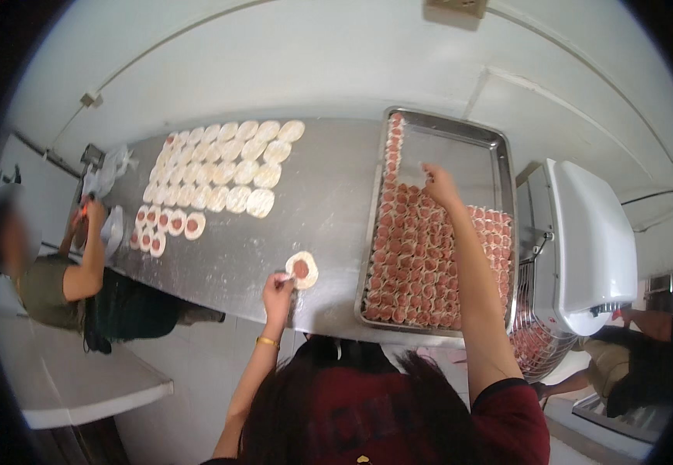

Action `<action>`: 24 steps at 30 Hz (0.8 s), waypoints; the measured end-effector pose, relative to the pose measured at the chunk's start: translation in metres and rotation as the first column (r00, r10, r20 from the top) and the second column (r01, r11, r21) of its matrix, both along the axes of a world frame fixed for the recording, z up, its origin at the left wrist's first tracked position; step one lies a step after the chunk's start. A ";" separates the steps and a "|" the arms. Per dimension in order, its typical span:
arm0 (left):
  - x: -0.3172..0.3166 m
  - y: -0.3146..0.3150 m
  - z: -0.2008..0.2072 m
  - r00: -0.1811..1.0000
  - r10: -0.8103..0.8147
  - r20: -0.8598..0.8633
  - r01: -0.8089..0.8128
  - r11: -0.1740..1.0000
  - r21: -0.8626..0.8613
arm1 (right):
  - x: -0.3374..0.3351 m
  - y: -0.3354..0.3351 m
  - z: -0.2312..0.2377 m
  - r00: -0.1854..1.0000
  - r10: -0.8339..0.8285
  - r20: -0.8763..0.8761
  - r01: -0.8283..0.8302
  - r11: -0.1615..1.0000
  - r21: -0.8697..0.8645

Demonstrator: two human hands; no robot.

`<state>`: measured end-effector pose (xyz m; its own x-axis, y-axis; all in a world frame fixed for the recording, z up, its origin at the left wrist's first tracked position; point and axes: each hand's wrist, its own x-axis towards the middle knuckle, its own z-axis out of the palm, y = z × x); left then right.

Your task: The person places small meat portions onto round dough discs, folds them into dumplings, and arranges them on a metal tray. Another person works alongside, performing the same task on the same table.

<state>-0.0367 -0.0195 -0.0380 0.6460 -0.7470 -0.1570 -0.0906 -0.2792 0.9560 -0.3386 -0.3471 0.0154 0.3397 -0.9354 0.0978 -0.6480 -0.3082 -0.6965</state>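
My left hand (277, 288) is at the table's front edge, its fingers closed on the rim of a pale dough wrapper (311, 268) with a round of pinkish meat filling in its middle. Over the large metal tray (453, 116) my right hand (439, 186) reaches in, fingers drawn together; what they hold, if anything, is too small to make out. Beneath and beside it, rows of small open-topped meat dumplings (422, 263) fill the tray's near part, and one column runs up its left side. My forearm covers some of them.
Flat dough wrappers (220, 172) lie in rows at the table's (329, 178) far left, several nearer ones (176, 223) topped with meat. A co-worker (58, 279) works at the left end beside plastic bags (112, 170). Right of the tray stands a white machine (584, 240); another person (646, 349) is beyond.
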 end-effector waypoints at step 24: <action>0.041 -0.006 -0.009 0.943 -0.328 0.055 0.329 0.944 -0.021 | 0.191 0.259 -0.062 0.947 -0.179 0.268 0.038 0.888 0.459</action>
